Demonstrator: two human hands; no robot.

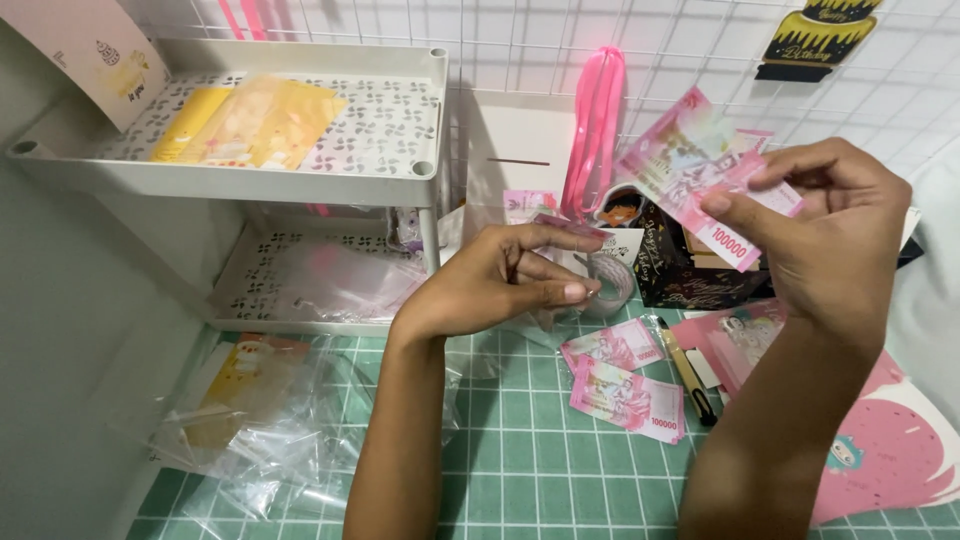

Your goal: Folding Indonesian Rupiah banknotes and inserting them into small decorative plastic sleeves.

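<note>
My right hand [830, 225] is raised above the table and pinches a pink banknote [690, 170] between thumb and fingers. My left hand [500, 280] hovers at the centre, fingers curled, its tips at a roll of clear tape [612, 285] and a scrap of clear plastic. Whether it grips the tape I cannot tell. Two more pink banknotes [625, 390] lie folded on the green cutting mat [530, 450] below my hands.
A white two-tier shelf [300, 175] stands at the left with yellow packets on top. Clear plastic bags [250, 420] lie at lower left. A black gift box [690, 275], a black pen [690, 380], pink cards [890, 450] and a pink ribbon [595, 120] sit at the right.
</note>
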